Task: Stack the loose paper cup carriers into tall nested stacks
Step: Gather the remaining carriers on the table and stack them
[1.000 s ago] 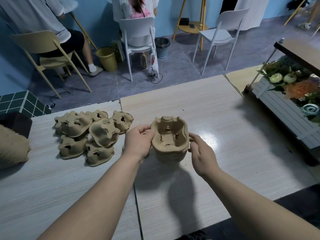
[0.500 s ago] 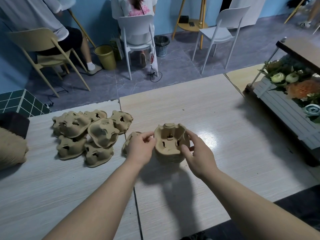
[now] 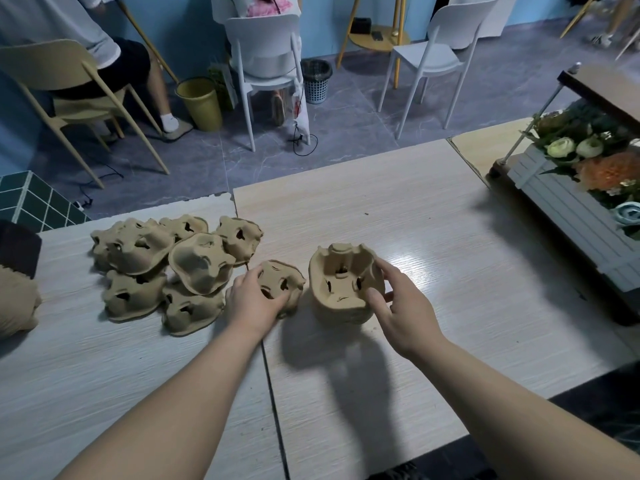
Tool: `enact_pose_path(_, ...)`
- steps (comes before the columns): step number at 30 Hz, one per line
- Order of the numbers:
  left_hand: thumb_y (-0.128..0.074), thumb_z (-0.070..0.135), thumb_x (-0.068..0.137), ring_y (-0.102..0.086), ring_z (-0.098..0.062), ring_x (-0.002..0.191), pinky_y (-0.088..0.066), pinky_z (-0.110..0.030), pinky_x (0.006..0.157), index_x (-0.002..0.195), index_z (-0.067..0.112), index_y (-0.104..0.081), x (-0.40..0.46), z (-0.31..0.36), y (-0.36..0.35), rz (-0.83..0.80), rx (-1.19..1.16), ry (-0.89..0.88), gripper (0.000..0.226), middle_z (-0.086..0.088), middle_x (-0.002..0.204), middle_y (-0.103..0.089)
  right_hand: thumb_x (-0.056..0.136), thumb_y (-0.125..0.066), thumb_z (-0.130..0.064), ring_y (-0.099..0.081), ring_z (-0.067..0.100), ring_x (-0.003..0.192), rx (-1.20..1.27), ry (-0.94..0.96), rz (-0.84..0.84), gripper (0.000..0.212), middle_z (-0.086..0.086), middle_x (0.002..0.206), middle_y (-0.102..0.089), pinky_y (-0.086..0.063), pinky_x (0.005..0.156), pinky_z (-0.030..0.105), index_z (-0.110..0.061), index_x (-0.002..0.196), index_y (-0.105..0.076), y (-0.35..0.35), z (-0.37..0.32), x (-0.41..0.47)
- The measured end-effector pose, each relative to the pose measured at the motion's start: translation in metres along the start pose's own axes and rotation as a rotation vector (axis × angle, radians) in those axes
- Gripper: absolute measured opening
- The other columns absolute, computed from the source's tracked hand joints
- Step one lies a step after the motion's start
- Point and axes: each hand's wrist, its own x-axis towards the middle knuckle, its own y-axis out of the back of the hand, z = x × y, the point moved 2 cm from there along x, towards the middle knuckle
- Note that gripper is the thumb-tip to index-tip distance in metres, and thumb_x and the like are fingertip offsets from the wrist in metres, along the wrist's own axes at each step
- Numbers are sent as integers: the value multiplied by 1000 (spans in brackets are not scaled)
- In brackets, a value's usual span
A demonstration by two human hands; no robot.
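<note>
A nested stack of brown pulp cup carriers (image 3: 341, 285) stands on the pale wooden table (image 3: 433, 237), open side up. My right hand (image 3: 401, 303) curls round its right side, thumb and fingers touching the rim. My left hand (image 3: 254, 299) grips a single loose carrier (image 3: 282, 284) lying upside down just left of the stack. Further left sits a pile of several loose carriers (image 3: 166, 268), most upside down, one with its hollow side up.
A white planter with artificial flowers (image 3: 581, 188) stands at the table's right edge. A brown bundle (image 3: 14, 299) lies at the far left. Beyond the table are chairs (image 3: 266, 64), a yellow bin (image 3: 202, 103), and seated people.
The stack has been set down on the table. My left hand let go of it and moved left onto a loose carrier. My right hand stays at the stack's right side.
</note>
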Motion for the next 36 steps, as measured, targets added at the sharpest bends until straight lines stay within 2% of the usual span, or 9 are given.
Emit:
enact_pose_path(6, -77, 42, 75, -48, -31, 125, -38, -35, 105, 139, 13, -47, 3, -3, -2, -11, 96, 60, 76, -12, 136, -49, 91, -52, -37, -61, 6, 91, -4, -11, 2, 54, -17, 129, -51, -49, 87, 36, -48, 140, -31, -2, 2, 0)
enact_pose_path(10, -78, 43, 73, -51, -28, 122, -41, -32, 99, 134, 10, -51, 0, -11, 4, 6, 41, 85, 74, -11, 131, -52, 92, -52, -35, -60, 7, 91, 5, -5, 7, 53, -18, 128, -51, -49, 85, 34, -49, 139, -31, -2, 1, 0)
enact_pose_path(13, -79, 49, 68, -56, -26, 113, -46, -35, 94, 127, 9, -55, -7, -13, 14, 33, -98, 92, 76, -9, 124, -59, 92, -50, -35, -60, 6, 91, 7, -16, 3, 53, -19, 129, -50, -48, 86, 33, -48, 140, -32, -3, 1, 0)
enact_pose_path(17, -70, 67, 54, -62, -23, 105, -50, -39, 95, 125, 11, -59, -16, -6, 35, 68, -346, 79, 91, -5, 115, -67, 91, -49, -35, -60, 6, 90, 14, -29, -3, 53, -20, 130, -50, -48, 86, 34, -47, 140, -33, -3, 0, 0)
enact_pose_path(20, -77, 49, 71, -64, -22, 101, -51, -37, 91, 119, 9, -61, -19, 10, 51, 53, -506, 9, 65, -4, 107, -68, 90, -49, -37, -60, 7, 89, 6, -26, -3, 54, -19, 130, -50, -49, 87, 37, -47, 140, -32, -3, 0, 0)
enact_pose_path(24, -70, 45, 73, -65, -14, 92, -48, -34, 79, 100, 17, -66, -32, 46, 67, -109, -840, -2, 40, -1, 97, -72, 90, -48, -37, -60, 7, 90, -8, -23, -5, 54, -19, 129, -50, -49, 86, 36, -49, 139, -31, -2, 0, 0)
enact_pose_path(27, -63, 33, 91, -64, -8, 78, -43, -31, 72, 89, 18, -66, -43, 68, 66, -308, -911, 5, 15, 3, 80, -72, 89, -47, -39, -60, 8, 91, -19, -15, -5, 54, -19, 129, -50, -48, 86, 36, -51, 139, -29, -2, 0, 1)
enact_pose_path(31, -57, 33, 94, -60, -10, 75, -39, -29, 69, 88, 22, -65, -51, 85, 50, -467, -855, 53, 15, 10, 70, -67, 90, -49, -40, -60, 9, 92, -28, -6, 10, 52, -18, 128, -50, -49, 85, 36, -51, 136, -29, -1, -1, 1)
enact_pose_path(36, -54, 41, 95, -57, -7, 70, -38, -28, 65, 92, 25, -66, -53, 93, 42, -478, -769, 103, 21, 12, 73, -65, 91, -52, -37, -60, 10, 93, -39, -6, 16, 57, -13, 133, -48, -47, 88, 36, -42, 142, -27, 2, -2, 1)
